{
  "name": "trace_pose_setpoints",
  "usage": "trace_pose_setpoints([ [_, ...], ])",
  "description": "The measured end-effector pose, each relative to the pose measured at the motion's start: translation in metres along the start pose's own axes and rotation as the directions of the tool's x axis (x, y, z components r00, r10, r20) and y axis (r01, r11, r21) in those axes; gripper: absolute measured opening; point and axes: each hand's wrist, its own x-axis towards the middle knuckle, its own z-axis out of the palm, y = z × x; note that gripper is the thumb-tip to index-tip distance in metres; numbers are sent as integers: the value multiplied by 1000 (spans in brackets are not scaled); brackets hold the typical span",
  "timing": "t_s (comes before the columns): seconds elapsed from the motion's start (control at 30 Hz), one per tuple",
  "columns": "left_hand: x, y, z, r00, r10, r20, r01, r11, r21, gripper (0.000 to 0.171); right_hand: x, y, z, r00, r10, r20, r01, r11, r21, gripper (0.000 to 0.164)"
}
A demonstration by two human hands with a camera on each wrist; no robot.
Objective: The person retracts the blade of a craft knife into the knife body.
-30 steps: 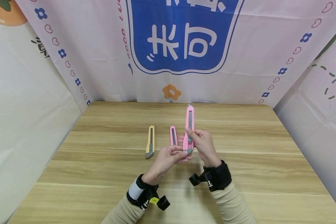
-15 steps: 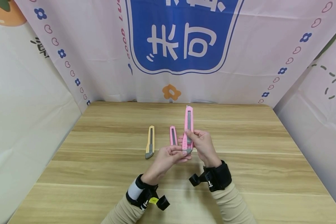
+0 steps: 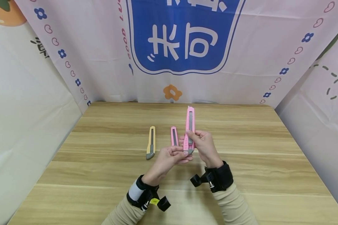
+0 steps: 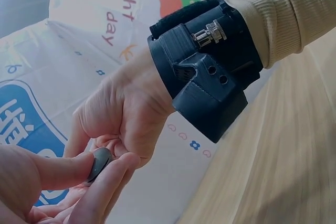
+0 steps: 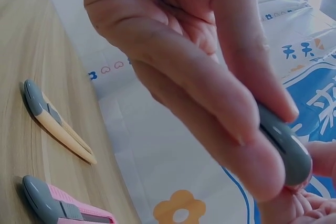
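A pink utility knife (image 3: 190, 117) with a grey slider and grey end cap is held upright above the table, a small bit of blade showing at its tip. My right hand (image 3: 206, 147) grips its body, thumb near the slider. With thumb and fingers, my left hand (image 3: 169, 158) pinches the grey end cap (image 4: 100, 164); the right wrist view also shows this pinch on the cap. Behind the hands lies a second pink utility knife (image 3: 174, 136), its lower end hidden by the left hand. Left of that rests a yellow utility knife (image 3: 151, 142).
The wooden table (image 3: 256, 175) reaches back to a printed cloth (image 3: 107, 75) hanging behind it. White cloth also hangs at both sides. Each wrist wears a black strap with a camera, the left one (image 3: 164, 203) close to the right one (image 3: 196, 180).
The held utility knife has shifted slightly left, and less blade shows at its tip than one second ago. The right thumb has moved a little down along it. The knives on the table have not moved.
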Motion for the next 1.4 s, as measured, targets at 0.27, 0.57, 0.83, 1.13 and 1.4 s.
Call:
trace_pose_setpoints([
  [0.27,1,0,0,1000,-7,0,7,1000,5,32,0,0,0,1000,21,3,-21,1000,0,39],
  [0.57,4,-1,-1,1000,-14,15,14,1000,22,33,2,-2,0,997,53,-54,-55,998,-32,37],
  [0.83,1,0,-1,999,28,-17,-28,999,-26,32,2,-1,5,994,95,-47,-94,995,31,42],
  [1.13,-1,2,-1,999,22,-28,-22,1000,0,31,2,2,8,995,82,-61,-81,997,20,41],
  [1.4,-1,3,0,1000,9,-16,-9,1000,20,31,1,1,9,997,44,-65,-42,998,42,39],
])
